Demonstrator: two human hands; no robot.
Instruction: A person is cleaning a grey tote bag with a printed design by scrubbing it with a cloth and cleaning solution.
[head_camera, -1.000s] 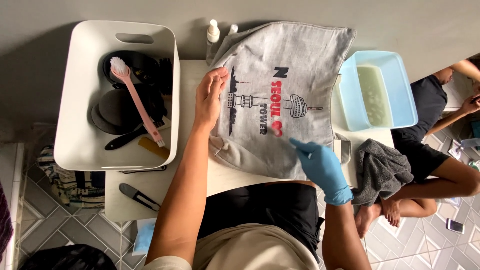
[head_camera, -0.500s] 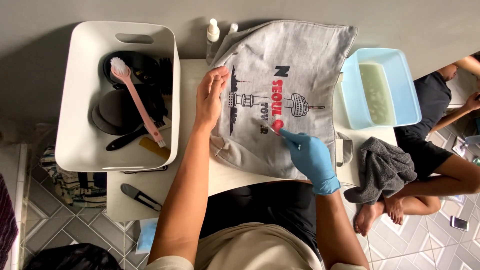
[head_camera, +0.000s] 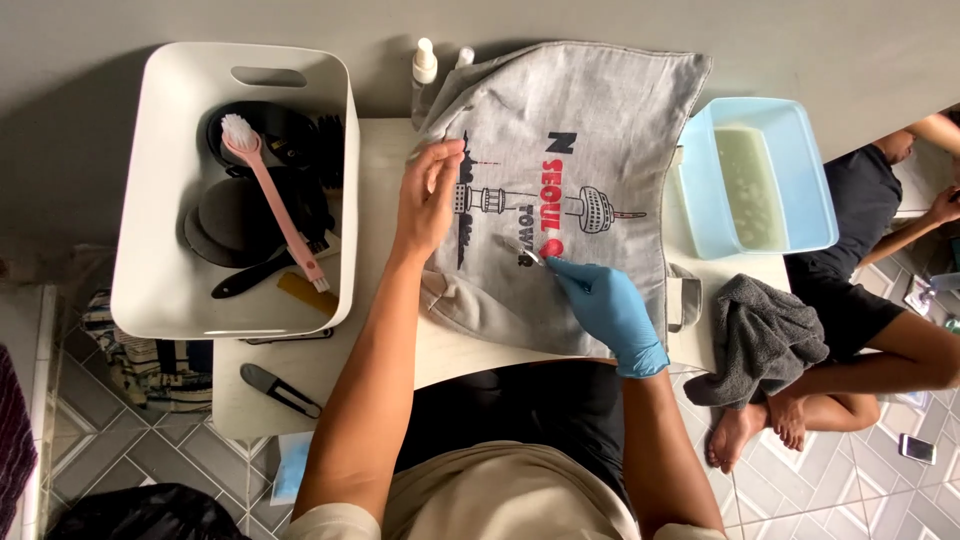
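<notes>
- A grey tote bag (head_camera: 590, 120) with a printed skyline design lies flat across a small white table (head_camera: 385, 180), its top edge hanging past the table toward 12 o'clock.
- The bare left hand (head_camera: 428, 200) lies palm-down with fingers spread flat on the bag's left edge, at about 9 o'clock from the print; it pins the cloth and grips nothing.
- The right hand (head_camera: 607, 308), in a blue glove, sits on the lower part of the bag at about 5 o'clock from the print, its fingertips pinched together on a small, thin, light-coloured tool (head_camera: 524, 250).
- The tool sticks out of the pinch toward 10 o'clock, its tip touching the cloth just below the print; what kind of tool it is I cannot tell.
- The bag runs under both hands, most of it lying toward 12 o'clock from the gloved grip.
- At 9 o'clock from the bag stands a white bin (head_camera: 160, 200) holding dark pans and a pink long-handled brush (head_camera: 275, 215).
- At 3 o'clock is a pale blue tub (head_camera: 800, 150) of cloudy liquid, and below it a dark grey towel (head_camera: 765, 335).
- Two small white bottles (head_camera: 425, 62) stand at the bag's upper left corner.
- Another person (head_camera: 880, 300) sits on the tiled floor at the far right.
</notes>
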